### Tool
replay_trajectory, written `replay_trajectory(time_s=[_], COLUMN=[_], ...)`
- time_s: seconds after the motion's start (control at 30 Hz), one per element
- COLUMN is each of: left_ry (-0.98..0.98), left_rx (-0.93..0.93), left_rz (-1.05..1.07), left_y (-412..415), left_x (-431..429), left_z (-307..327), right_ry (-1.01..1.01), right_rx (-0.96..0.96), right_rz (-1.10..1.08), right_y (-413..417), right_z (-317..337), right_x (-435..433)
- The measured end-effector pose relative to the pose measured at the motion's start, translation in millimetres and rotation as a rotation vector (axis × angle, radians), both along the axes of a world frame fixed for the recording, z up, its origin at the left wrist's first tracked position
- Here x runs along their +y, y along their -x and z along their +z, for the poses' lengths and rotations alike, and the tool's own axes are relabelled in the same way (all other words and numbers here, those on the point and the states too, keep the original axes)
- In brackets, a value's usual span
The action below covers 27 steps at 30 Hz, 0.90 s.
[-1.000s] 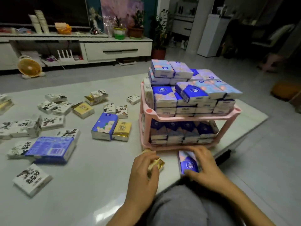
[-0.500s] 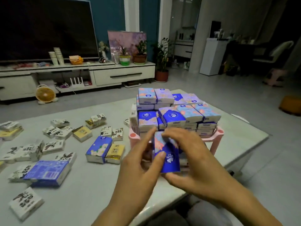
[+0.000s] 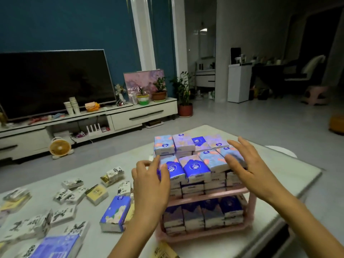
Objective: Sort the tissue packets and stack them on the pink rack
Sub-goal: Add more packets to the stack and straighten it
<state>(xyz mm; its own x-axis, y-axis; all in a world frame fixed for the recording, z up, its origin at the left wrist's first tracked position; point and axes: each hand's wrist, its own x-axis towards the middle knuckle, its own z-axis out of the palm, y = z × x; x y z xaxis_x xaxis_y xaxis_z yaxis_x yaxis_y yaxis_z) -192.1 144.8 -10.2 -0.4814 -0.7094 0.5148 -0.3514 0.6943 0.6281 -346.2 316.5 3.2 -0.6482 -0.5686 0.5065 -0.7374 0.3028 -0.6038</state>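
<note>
Tissue packets [image 3: 193, 166], soft pillowy blocks in slick blue-and-pink wrap, fill both tiers of the pink rack [image 3: 204, 197] at the desk's [image 3: 290, 174] near right. The left hand [image 3: 149, 185] presses straightish fingers against the top pile's left end; the right hand [image 3: 249, 170] lies flat and spread on its right end. Neither grasps anything. This looks like squaring the pile: even, gentle inward pressure suits it, since slippery wrappers could slide off the rigid plastic shelf. Farther left, loose white, black and yellow packets [image 3: 71, 183] lie scattered, unsorted.
</note>
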Motion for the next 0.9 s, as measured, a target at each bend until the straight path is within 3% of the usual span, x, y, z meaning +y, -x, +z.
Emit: replay_trajectory(time_s=[0.07,0.17,0.33,0.43,0.6,0.9], left_ry=[0.051,0.096,0.197,0.126,0.089,-0.03], left_rx=[0.005,0.058,-0.053,-0.06,-0.017,0.136], left_rz=[0.029,-0.012,-0.081,-0.118,-0.146,-0.223], left_y=[2.1,2.5,-0.2,2.6,6.9,3.6], left_x=[2.4,6.3,19.8,15.5,15.3,11.2], left_z=[-2.8,-1.0,-3.6,-4.4,-3.6,1.7], right_ry=[0.039,0.075,0.086,0.104,0.079,0.112], right_rx=[-0.071,-0.032,0.031,0.051,-0.236,-0.241], right_rz=[0.005,0.005,0.024,-0.054,-0.04,-0.036], right_y=[2.3,2.2,0.7,11.3,23.2,25.1], right_z=[-5.9,-9.3,-7.6,-5.1,-6.8,-5.7], right_x=[-1.2,-3.4,-3.9,-1.3,-1.7,-1.1])
